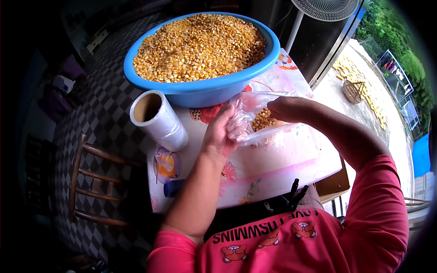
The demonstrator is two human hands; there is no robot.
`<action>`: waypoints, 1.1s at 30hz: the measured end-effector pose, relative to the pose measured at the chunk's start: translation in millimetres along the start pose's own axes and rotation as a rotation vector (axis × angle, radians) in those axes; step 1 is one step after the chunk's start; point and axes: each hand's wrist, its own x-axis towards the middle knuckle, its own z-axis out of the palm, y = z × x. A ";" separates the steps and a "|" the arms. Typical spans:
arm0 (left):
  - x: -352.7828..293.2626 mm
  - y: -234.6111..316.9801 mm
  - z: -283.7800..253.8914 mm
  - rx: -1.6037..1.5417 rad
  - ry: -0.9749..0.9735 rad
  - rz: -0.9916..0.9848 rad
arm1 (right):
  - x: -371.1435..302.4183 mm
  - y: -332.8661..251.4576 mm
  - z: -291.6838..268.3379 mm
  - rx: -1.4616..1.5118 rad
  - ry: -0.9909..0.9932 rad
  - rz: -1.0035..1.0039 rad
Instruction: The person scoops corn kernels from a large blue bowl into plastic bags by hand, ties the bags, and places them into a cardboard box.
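A clear plastic bag (248,129) with corn kernels (262,120) in it lies over the table in front of me. My left hand (221,132) grips the bag's left side, thumb up and fingers wrapped around the plastic. Curled at the bag's mouth, my right hand (284,109) is closed beside the kernels; its fingertips are partly hidden, and what they hold cannot be made out. Just beyond the bag stands a large blue basin (200,88) heaped with loose yellow corn kernels (200,45). A roll of clear plastic bags (170,129) stands left of my left hand.
The table (268,175) has a flowered cover. A round orange-and-purple item (167,163) and a dark blue object (173,188) lie at its left edge. A wooden chair (102,193) stands left, a white fan (325,7) behind. Outside right are corn cobs and a basket (352,92).
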 end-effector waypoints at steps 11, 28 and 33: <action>2.0 -3.0 -0.2 0.142 -0.165 -0.047 | -4.9 23.1 -2.9 0.366 0.253 0.310; -0.2 0.5 -4.0 0.175 -0.041 -0.006 | -31.5 -27.3 -21.5 0.154 0.156 -0.144; -2.0 -2.8 3.5 0.283 0.003 0.035 | -34.8 -36.3 -24.5 0.513 -0.019 -0.144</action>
